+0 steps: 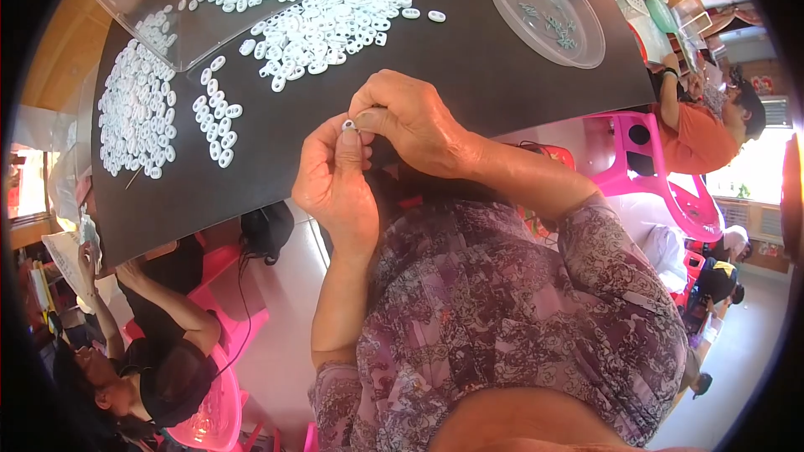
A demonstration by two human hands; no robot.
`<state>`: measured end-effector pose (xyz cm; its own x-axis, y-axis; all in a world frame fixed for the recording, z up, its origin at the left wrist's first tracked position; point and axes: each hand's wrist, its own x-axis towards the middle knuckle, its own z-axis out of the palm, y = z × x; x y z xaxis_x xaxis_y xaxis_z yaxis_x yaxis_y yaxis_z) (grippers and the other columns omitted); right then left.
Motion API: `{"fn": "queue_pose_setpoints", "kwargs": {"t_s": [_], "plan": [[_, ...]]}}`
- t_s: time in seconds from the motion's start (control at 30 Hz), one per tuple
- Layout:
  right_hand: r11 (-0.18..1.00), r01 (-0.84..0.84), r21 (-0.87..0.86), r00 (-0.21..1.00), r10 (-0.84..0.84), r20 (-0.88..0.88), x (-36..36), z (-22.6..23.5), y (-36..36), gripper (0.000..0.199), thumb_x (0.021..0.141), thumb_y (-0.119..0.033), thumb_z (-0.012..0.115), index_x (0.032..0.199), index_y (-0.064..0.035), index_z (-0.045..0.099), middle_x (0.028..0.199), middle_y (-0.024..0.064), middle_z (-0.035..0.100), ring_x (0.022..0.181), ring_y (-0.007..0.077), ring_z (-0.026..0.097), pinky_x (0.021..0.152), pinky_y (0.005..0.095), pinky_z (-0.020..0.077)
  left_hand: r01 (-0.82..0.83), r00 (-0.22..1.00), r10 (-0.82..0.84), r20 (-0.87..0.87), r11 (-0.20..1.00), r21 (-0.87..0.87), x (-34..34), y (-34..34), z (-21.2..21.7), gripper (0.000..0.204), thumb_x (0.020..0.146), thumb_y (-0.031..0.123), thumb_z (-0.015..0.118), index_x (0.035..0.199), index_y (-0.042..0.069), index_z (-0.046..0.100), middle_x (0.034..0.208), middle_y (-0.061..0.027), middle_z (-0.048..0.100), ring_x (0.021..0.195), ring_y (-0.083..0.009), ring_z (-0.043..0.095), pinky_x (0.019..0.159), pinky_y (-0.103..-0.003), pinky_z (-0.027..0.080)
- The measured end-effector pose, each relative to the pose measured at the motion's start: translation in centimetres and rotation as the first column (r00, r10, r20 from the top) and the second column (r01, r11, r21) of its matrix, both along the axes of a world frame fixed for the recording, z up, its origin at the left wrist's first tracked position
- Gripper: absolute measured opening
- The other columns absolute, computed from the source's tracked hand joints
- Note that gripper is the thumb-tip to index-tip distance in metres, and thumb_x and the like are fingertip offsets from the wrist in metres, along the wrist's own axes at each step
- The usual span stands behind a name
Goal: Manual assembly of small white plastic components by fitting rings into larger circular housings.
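1 black worktop (469, 75) fills the upper half of the view, set in a crowded room with pink plastic chairs (662, 184) and a pale floor. 2 other people sit nearby: 1 in an orange shirt (699, 138) at the right, 1 in black (159, 368) at the lower left. 1 clear plastic box (126, 0) stands at the worktop's top left corner, and 1 round clear dish (546, 8) with a few small greenish bits lies at the top right. White oval rings (322, 29) lie across the worktop in 3 loose heaps plus a short scattered row, too many to count.

The person's 2 hands meet just above the worktop's near edge. The left hand (335, 184) pinches 1 small white ring (348, 125) between thumb and fingers, its grip narrow and closed on the piece. The right hand (410, 121) touches the same ring from the other side, fingertips closed on it and on a thin pale strip that is too small to tell. The ring is oval, white and glossy, like those in the heaps.
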<state>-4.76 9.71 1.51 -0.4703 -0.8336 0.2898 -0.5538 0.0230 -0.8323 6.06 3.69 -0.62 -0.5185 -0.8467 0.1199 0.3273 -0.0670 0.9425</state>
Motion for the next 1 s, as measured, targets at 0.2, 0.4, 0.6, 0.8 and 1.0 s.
{"fn": "queue_pose_setpoints", "kwargs": {"t_s": [0.2, 0.4, 0.6, 0.8, 1.0], "plan": [[0.995, -0.043, 0.084, 0.964, 0.02, 0.264, -0.7, 0.6, 0.7, 0.009, 0.083, -0.006, 0.056, 0.087, 0.0013, 0.059, 0.08, 0.005, 0.059, 0.075, 0.01, 0.055, 0.066, 0.0258, 0.0459, 0.053, 0.997, -0.057, 0.042, 0.993, 0.104, 0.1, -0.3, 0.1, 0.014, 0.089, 0.008, 0.057, 0.097, -0.003, 0.059, 0.078, -0.0046, 0.063, 0.066, -0.0063, 0.055, 0.057, -0.018, 0.044], [0.993, -0.03, 0.117, 0.964, -0.002, 0.268, -0.8, 0.7, 0.7, 0.008, 0.083, -0.006, 0.058, 0.086, 0.0012, 0.059, 0.079, 0.0025, 0.059, 0.073, 0.0058, 0.053, 0.064, 0.0232, 0.0448, 0.062, 0.997, -0.067, 0.045, 0.993, 0.103, 0.0, -0.3, 0.1, 0.014, 0.089, 0.008, 0.057, 0.097, -0.003, 0.059, 0.078, -0.0048, 0.063, 0.066, -0.0063, 0.055, 0.057, -0.018, 0.044], [0.999, -0.001, 0.044, 0.993, -0.004, 0.12, -0.7, -0.1, 0.5, 0.007, 0.081, -0.007, 0.058, 0.083, 0.0002, 0.058, 0.078, 0.0029, 0.055, 0.069, 0.0068, 0.049, 0.061, 0.0238, 0.0422, 0.035, 0.999, -0.039, 0.038, 0.994, 0.1, -0.3, -0.1, 0.0, 0.012, 0.089, 0.007, 0.056, 0.096, -0.003, 0.059, 0.077, -0.0038, 0.062, 0.065, -0.0059, 0.054, 0.055, -0.018, 0.044], [0.998, 0.002, -0.063, 1.0, -0.001, 0.015, -0.4, -1.1, 0.2, 0.005, 0.081, -0.005, 0.056, 0.079, -0.0004, 0.057, 0.076, 0.0058, 0.052, 0.068, 0.0117, 0.051, 0.061, 0.0254, 0.0418, -0.02, 1.0, 0.021, -0.008, 0.999, 0.047, -0.7, 0.3, -0.1, 0.009, 0.087, 0.002, 0.057, 0.093, -0.005, 0.059, 0.074, -0.006, 0.062, 0.059, -0.0076, 0.054, 0.051, -0.019, 0.044], [0.992, 0.025, -0.121, 1.0, -0.024, 0.014, -0.3, -1.6, 0.1, 0.004, 0.077, -0.004, 0.057, 0.075, -0.0017, 0.055, 0.07, 0.0099, 0.054, 0.065, 0.0249, 0.053, 0.059, 0.0346, 0.0431, -0.014, 1.0, 0.017, -0.023, 0.992, 0.129, -0.7, 0.2, -0.3, 0.009, 0.087, 0.002, 0.057, 0.093, -0.005, 0.059, 0.074, -0.0061, 0.062, 0.059, -0.0079, 0.054, 0.051, -0.019, 0.044]]}}
